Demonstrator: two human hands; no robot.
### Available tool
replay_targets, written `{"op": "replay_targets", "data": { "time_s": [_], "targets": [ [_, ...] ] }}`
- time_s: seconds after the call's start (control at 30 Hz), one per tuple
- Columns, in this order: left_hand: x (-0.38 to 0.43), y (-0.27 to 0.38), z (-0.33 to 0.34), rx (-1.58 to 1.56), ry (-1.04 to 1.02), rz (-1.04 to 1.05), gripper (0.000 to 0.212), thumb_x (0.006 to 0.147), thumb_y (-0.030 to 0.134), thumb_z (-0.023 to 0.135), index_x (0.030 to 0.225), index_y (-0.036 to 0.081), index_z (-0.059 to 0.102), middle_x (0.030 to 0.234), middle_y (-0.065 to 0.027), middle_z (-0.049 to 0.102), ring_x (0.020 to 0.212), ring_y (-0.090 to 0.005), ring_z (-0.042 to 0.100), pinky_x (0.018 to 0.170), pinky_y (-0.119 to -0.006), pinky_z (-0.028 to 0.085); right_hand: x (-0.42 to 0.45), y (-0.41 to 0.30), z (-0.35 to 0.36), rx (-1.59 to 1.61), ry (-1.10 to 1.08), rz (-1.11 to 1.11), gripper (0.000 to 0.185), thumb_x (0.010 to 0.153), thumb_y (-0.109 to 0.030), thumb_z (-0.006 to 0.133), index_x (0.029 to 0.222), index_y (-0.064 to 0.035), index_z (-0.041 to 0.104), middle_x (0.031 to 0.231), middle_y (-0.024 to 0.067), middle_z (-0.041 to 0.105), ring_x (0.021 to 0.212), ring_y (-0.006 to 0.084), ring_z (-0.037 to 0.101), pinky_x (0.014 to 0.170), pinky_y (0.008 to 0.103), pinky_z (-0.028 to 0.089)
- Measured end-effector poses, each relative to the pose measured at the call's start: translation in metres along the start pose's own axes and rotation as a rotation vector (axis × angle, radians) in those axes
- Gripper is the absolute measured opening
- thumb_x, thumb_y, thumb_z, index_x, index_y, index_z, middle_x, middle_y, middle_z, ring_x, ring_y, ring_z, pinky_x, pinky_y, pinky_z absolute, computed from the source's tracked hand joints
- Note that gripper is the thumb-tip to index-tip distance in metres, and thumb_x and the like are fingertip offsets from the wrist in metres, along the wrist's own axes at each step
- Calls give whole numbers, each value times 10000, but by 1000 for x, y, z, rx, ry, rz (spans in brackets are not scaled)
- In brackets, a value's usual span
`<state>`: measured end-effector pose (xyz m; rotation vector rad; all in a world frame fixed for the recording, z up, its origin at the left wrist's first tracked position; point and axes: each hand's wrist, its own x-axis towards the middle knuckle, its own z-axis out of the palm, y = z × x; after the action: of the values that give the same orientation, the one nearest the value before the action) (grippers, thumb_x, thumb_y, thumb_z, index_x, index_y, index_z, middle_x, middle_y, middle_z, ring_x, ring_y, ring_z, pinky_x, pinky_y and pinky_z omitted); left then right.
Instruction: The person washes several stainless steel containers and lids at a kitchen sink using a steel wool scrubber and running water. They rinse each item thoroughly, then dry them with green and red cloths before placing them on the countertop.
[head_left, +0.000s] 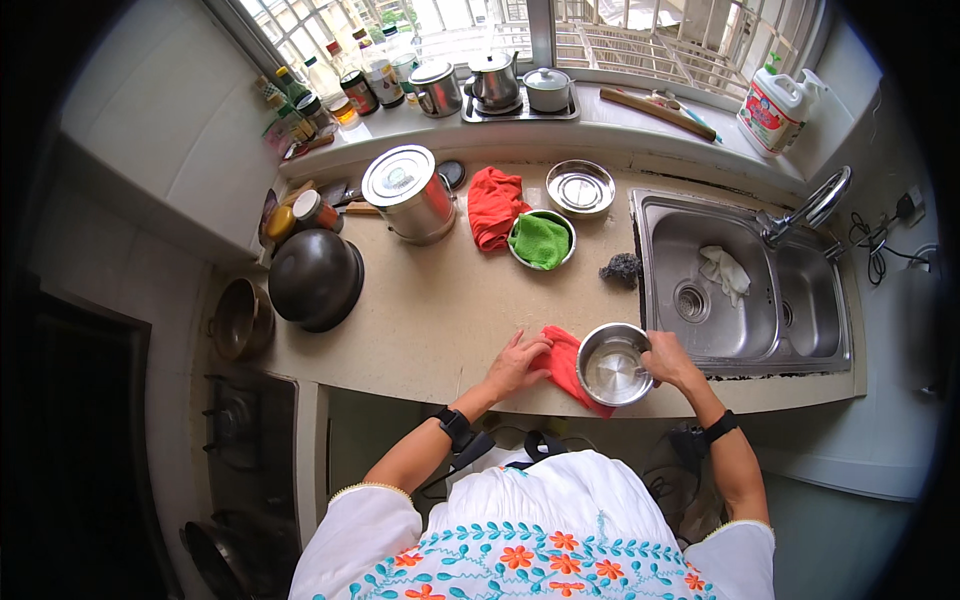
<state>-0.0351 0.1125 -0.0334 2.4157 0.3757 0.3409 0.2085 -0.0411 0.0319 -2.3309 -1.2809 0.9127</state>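
Observation:
A stainless steel pot (615, 365) stands near the counter's front edge, over part of a red cloth (564, 364). My right hand (667, 360) grips the pot at its right side; the fingers hide what they hold there. Inside, the shiny bottom shows, and I cannot tell whether it holds water. On the pot's left, my left hand (519, 365) has its fingers on the cloth's left edge, gripping it. Beyond them, a green cloth (541, 241) lies in a metal bowl (571, 259), touching a second red cloth (496, 208). A shallow steel dish (580, 187) sits behind.
To the right is a double-basin sink (705, 345) with a pale cloth (724, 271) inside and a faucet (806, 206). A steel-wool scourer (621, 270) lies by its rim. Leftward stand a lidded steel canister (420, 210), an upturned dark wok-like pan (315, 277) and a brown pot (244, 319).

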Motion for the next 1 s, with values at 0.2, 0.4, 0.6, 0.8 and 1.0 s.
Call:
{"op": "replay_targets", "data": {
  "time_s": [0.2,0.4,0.6,0.8,1.0],
  "targets": [
    [86,-22,-35,-104,354,-122,523,711,289,648,1120,35,445,1181,-149,439,1146,-325,367,967,-429,270,-5,7,-53,582,247,122,167,681,-6,432,813,65,503,629,120,552,464,217,567,364,307,478],
    [159,-55,-16,294,338,-414,753,678,407,628,1237,-8,341,1308,-198,286,1247,-384,158,1009,-473,154,-17,0,-37,956,316,131,166,720,-21,455,875,27,491,686,90,563,481,167,570,347,281,470],
    [170,-69,-31,256,363,-403,149,756,187,553,845,67,549,724,-147,585,769,-285,574,724,-367,423,-34,-1,-41,1182,345,176,131,742,-21,453,862,18,490,695,91,568,484,165,557,384,244,445],
    [158,-10,-76,-1233,456,-211,114,822,107,527,924,79,486,840,-12,558,755,-101,549,637,-252,457,-27,15,-45,1682,242,58,221,836,-114,395,946,36,515,736,132,585,500,140,518,382,183,403],
    [129,107,-33,-1824,96,-49,224,863,172,492,1080,135,456,1077,-1,495,964,-103,490,796,-249,421,9,-10,-19,1938,25,101,261,875,-180,366,1032,-35,515,808,93,579,520,107,504,371,142,396]
  ]
}}
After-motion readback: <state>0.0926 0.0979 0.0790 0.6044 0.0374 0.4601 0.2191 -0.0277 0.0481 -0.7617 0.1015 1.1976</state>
